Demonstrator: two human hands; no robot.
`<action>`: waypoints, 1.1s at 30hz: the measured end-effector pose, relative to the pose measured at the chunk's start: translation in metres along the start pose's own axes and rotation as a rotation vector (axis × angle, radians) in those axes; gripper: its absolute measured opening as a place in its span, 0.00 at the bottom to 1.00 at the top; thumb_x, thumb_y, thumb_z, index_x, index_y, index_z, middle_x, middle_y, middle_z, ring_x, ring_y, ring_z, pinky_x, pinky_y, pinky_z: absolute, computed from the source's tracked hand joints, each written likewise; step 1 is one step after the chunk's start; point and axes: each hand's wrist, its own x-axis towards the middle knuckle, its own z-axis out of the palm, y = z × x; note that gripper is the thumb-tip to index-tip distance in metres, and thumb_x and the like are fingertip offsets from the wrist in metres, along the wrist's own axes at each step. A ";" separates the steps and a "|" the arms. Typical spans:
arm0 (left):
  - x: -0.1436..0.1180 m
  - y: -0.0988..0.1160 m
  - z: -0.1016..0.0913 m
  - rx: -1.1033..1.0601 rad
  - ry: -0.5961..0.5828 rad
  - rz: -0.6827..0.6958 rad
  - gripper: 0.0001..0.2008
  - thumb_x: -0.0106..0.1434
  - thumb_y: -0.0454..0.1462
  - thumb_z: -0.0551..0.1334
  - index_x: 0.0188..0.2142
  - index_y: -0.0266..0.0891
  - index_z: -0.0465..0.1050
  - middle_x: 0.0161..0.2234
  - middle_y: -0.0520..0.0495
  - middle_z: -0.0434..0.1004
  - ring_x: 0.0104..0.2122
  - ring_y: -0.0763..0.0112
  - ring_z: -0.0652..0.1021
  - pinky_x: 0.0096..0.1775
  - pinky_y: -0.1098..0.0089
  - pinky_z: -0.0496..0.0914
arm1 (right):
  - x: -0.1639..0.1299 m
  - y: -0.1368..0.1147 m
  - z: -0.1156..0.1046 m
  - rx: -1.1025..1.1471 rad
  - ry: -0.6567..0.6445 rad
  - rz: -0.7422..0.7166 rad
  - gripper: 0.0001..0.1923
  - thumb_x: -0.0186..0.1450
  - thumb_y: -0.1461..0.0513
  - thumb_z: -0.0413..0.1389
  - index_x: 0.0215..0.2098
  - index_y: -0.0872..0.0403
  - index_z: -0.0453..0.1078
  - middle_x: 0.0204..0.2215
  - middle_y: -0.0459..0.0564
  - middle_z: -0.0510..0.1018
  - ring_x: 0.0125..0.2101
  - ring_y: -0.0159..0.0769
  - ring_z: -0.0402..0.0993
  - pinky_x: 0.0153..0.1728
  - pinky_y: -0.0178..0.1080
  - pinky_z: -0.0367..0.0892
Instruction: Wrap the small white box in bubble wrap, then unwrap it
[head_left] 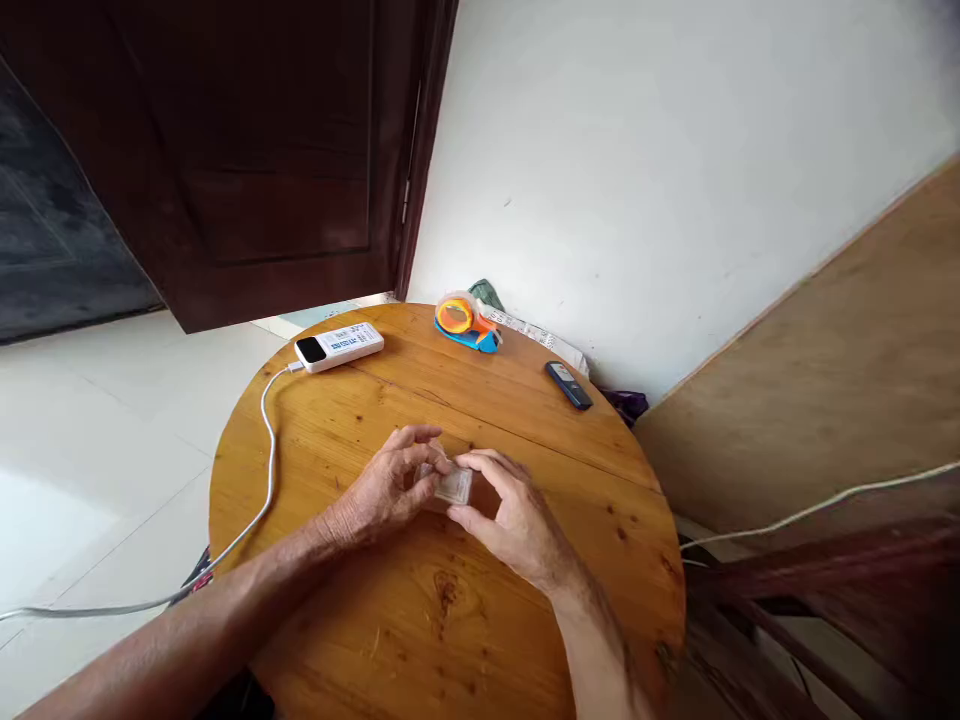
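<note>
small clear case held over round table

a small clear case (454, 486) is pinched between the left hand (390, 487) and the right hand (514, 520), fingers closed on it, above the middle of the wooden table (360, 620).

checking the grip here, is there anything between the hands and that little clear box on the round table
Nothing visible does. The left hand and the right hand both already hold the small clear box between their fingers, over the round wooden table. The power bank, tape dispenser and dark remote lie apart at the far edge.
</note>
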 end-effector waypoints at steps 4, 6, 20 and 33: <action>0.003 0.002 -0.001 0.002 -0.032 -0.042 0.08 0.65 0.33 0.59 0.38 0.39 0.77 0.52 0.40 0.72 0.57 0.57 0.70 0.55 0.60 0.68 | 0.001 -0.003 -0.003 -0.013 0.001 0.069 0.21 0.54 0.67 0.66 0.44 0.50 0.69 0.42 0.47 0.78 0.44 0.43 0.73 0.46 0.46 0.66; 0.004 0.002 -0.001 -0.002 -0.038 -0.070 0.09 0.65 0.34 0.58 0.38 0.40 0.78 0.53 0.40 0.71 0.55 0.57 0.72 0.55 0.59 0.69 | 0.001 -0.004 -0.003 -0.012 0.011 0.078 0.22 0.53 0.67 0.67 0.44 0.50 0.68 0.41 0.47 0.78 0.43 0.43 0.74 0.45 0.45 0.66; 0.002 0.001 0.002 -0.047 0.014 -0.103 0.09 0.64 0.33 0.59 0.38 0.40 0.79 0.51 0.40 0.71 0.53 0.57 0.73 0.55 0.59 0.68 | -0.005 -0.001 0.002 -0.062 0.042 -0.098 0.19 0.59 0.68 0.64 0.47 0.48 0.71 0.42 0.48 0.77 0.43 0.41 0.75 0.45 0.42 0.70; 0.001 0.003 -0.005 -0.388 0.019 -0.216 0.09 0.59 0.42 0.66 0.35 0.39 0.80 0.52 0.40 0.70 0.57 0.52 0.69 0.52 0.59 0.69 | -0.008 -0.005 -0.003 -0.032 -0.010 -0.084 0.10 0.59 0.65 0.64 0.37 0.49 0.69 0.56 0.53 0.70 0.55 0.44 0.70 0.52 0.45 0.68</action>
